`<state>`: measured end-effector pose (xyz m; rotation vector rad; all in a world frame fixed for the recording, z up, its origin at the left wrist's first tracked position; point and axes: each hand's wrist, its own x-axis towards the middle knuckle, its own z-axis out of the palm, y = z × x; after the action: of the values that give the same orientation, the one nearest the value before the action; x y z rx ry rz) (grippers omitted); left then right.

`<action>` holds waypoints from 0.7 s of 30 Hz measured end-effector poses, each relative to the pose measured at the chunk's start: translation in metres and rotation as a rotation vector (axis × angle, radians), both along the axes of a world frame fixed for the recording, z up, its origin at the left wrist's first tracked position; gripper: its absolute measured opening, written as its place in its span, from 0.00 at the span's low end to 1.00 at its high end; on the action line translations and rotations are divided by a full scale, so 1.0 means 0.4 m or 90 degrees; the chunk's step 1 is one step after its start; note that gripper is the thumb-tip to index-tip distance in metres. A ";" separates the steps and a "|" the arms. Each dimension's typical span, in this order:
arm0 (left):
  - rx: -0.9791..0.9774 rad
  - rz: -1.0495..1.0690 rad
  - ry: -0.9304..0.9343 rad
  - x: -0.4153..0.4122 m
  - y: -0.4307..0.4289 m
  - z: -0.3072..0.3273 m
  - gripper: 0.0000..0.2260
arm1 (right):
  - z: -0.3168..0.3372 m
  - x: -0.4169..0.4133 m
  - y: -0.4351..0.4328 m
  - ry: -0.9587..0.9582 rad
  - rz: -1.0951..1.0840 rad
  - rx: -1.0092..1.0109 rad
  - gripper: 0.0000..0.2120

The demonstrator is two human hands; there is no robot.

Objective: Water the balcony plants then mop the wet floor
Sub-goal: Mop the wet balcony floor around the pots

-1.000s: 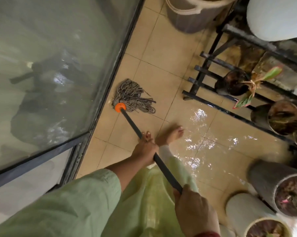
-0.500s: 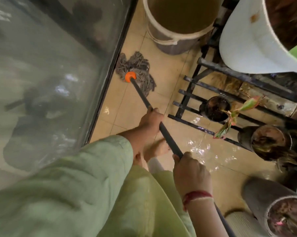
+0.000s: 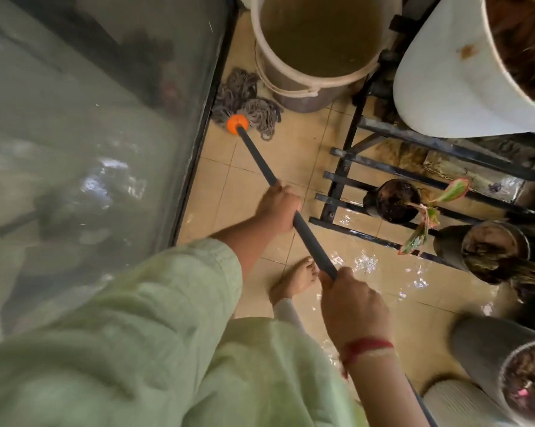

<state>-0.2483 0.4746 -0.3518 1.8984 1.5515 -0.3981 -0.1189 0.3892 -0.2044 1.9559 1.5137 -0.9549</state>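
Pushed farther up since the earlier frames, the mop head (image 3: 244,101) now lies at 12 o'clock, touching the bucket (image 3: 293,78) and just beside the glass door frame (image 3: 204,124). Orange collar (image 3: 237,124) joins it to the dark mop handle (image 3: 260,160). Left hand (image 3: 278,208) is clenched around the handle mid-shaft; right hand (image 3: 355,306), with a red wrist thread (image 3: 366,345), grasps it lower. Wet tiled floor (image 3: 364,263) glistens at 3 o'clock, near the potted plants (image 3: 395,201).
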 end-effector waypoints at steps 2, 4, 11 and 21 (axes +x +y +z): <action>-0.011 -0.052 -0.021 0.017 -0.089 0.059 0.11 | 0.077 0.005 -0.087 -0.024 0.019 -0.003 0.16; -0.040 -0.078 -0.044 0.029 -0.179 0.108 0.11 | 0.132 0.008 -0.173 -0.045 0.032 0.003 0.15; -0.164 -0.137 -0.075 -0.029 -0.548 0.141 0.11 | 0.205 -0.078 -0.487 -0.089 0.019 -0.091 0.19; -0.315 -0.116 -0.087 -0.154 -0.687 0.065 0.09 | 0.108 -0.160 -0.629 -0.069 -0.098 -0.273 0.14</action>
<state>-0.3100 0.1998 -0.3256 1.6376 1.0706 -0.6517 -0.1829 0.1376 -0.1613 1.7931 1.0081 -1.1114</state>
